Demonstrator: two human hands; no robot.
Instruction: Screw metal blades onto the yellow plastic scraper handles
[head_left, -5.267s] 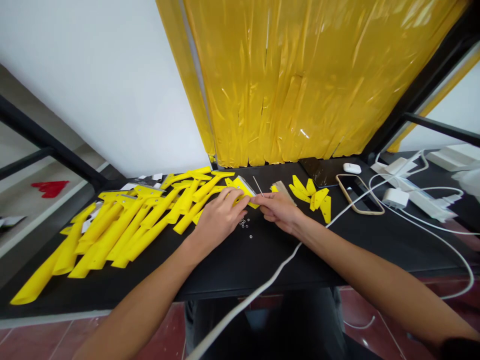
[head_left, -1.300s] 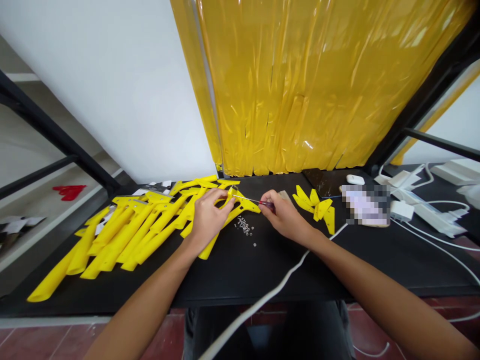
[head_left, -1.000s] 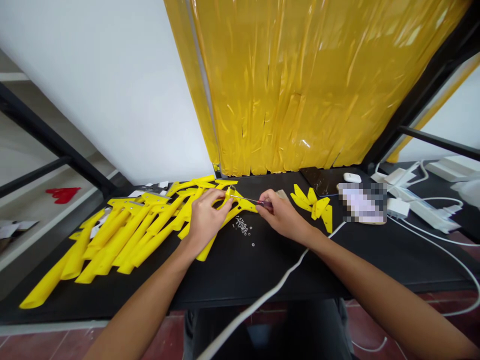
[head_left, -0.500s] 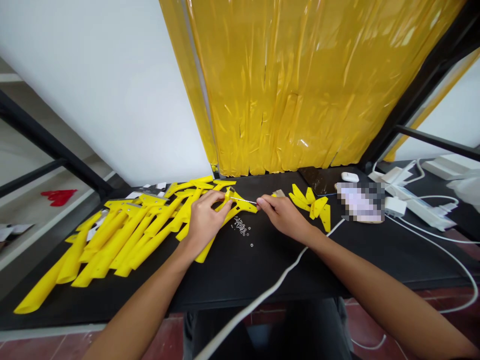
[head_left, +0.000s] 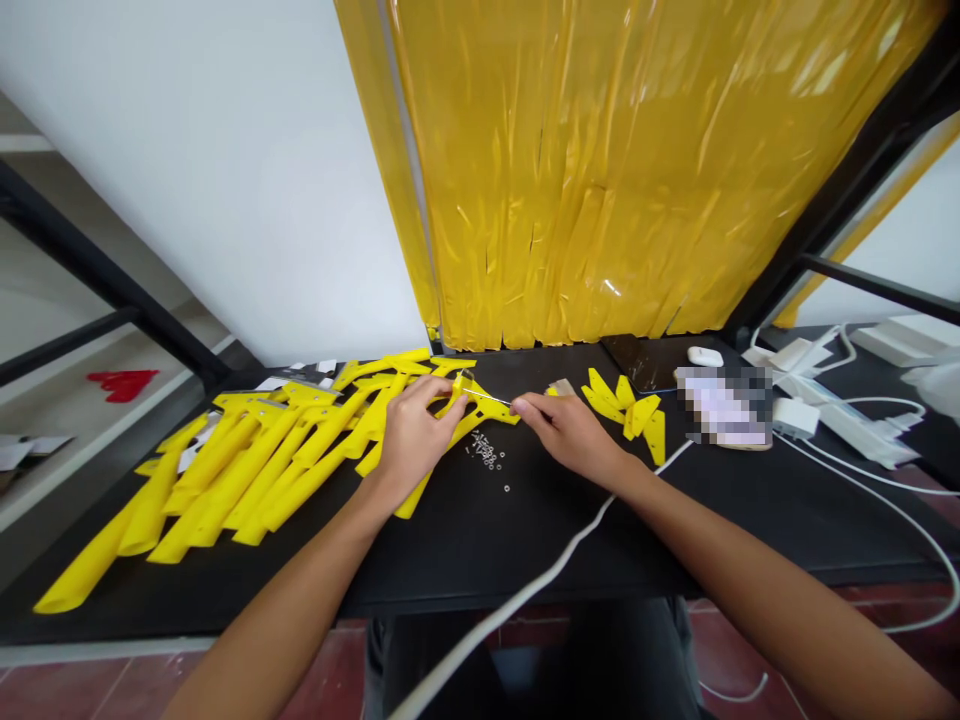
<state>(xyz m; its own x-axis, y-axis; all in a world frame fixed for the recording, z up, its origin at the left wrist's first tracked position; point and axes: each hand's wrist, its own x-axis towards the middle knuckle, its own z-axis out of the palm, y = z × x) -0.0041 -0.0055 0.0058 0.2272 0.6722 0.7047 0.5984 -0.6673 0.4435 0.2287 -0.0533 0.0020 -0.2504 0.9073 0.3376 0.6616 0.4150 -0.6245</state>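
My left hand (head_left: 416, 425) is closed, pinching a small yellow plastic piece (head_left: 463, 383) between thumb and fingers. My right hand (head_left: 559, 425) is wrapped round a screwdriver, its handle hidden in the fist. The thin metal screwdriver shaft (head_left: 487, 396) points left, its tip at the yellow piece. Just under the shaft lies the head of a yellow plastic scraper (head_left: 496, 409); its handle runs down behind my left hand. Below, small metal nuts and screws (head_left: 487, 450) lie in a loose pile on the black table (head_left: 570, 540).
Several yellow scrapers (head_left: 247, 460) lie in a heap on the left. Flat yellow plates (head_left: 626, 400) are grouped right of my right hand. Beyond them are a dark tablet (head_left: 637, 360), a white earbud case (head_left: 705, 356) and a power strip (head_left: 847, 420). A white cable (head_left: 555, 565) crosses the front.
The view has shifted slightly. Both hands keep their grip, and the screwdriver tip stays at the small yellow piece, its shaft a little more tilted.
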